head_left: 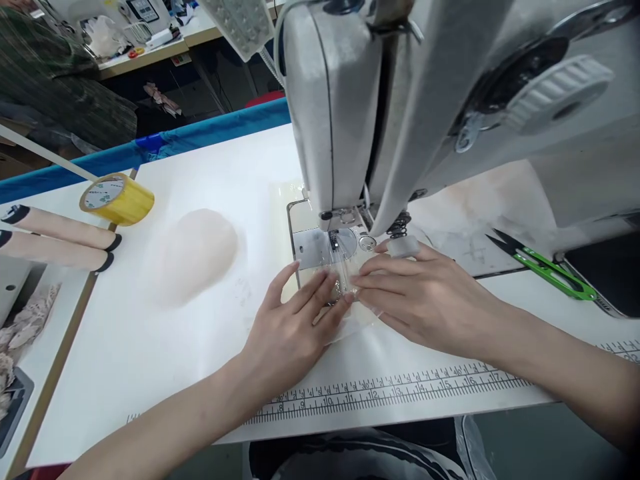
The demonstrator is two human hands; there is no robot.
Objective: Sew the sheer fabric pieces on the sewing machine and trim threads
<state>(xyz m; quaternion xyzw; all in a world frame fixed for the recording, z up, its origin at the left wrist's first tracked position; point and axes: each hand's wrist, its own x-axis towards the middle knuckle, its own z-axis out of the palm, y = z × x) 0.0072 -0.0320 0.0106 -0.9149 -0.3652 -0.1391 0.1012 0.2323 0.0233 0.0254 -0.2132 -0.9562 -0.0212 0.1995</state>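
Observation:
My left hand [295, 320] lies flat with its fingers stretched out on a small sheer, clear piece of material [345, 283] just in front of the needle plate [320, 243] of a white sewing machine [340, 113]. My right hand [425, 293] rests flat on the same piece from the right, fingers extended toward the presser foot [334, 240]. One finger of that hand wears a pale thimble-like cap [403, 247]. The fingertips of both hands nearly meet over the material.
A pale pink sheer pile [193, 253] lies left of the machine. A yellow tape roll [117, 198] and two pinkish tubes [55, 237] sit at the far left. Green thread snips [547, 267] lie at right. A printed ruler [400, 387] runs along the table's front edge.

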